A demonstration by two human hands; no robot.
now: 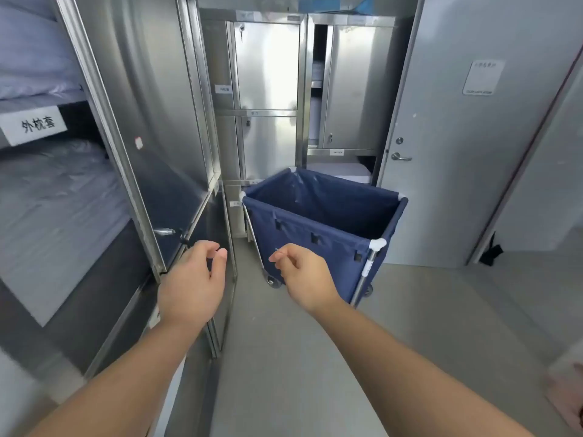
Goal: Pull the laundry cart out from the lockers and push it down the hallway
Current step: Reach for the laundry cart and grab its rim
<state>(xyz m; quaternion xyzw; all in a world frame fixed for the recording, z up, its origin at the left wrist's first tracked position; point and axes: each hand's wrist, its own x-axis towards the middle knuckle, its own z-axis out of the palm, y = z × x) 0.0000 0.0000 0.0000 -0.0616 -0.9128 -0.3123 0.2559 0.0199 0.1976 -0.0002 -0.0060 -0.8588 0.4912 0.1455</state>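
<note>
Laundry cart stands askew, long side running near-right to far-left, while left hand and right hand reach, fingers loosely curled, empty

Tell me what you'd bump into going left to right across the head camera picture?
Shelves of folded linen → open steel cabinet door → left hand → right hand → blue laundry cart → grey door.

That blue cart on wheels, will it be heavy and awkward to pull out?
Probably light: the laundry cart looks empty, just a cloth bag on a thin metal frame. Its caster wheels should roll easily on the smooth floor. The fabric sides will likely give, so gripping the rim seems wiser.
</note>
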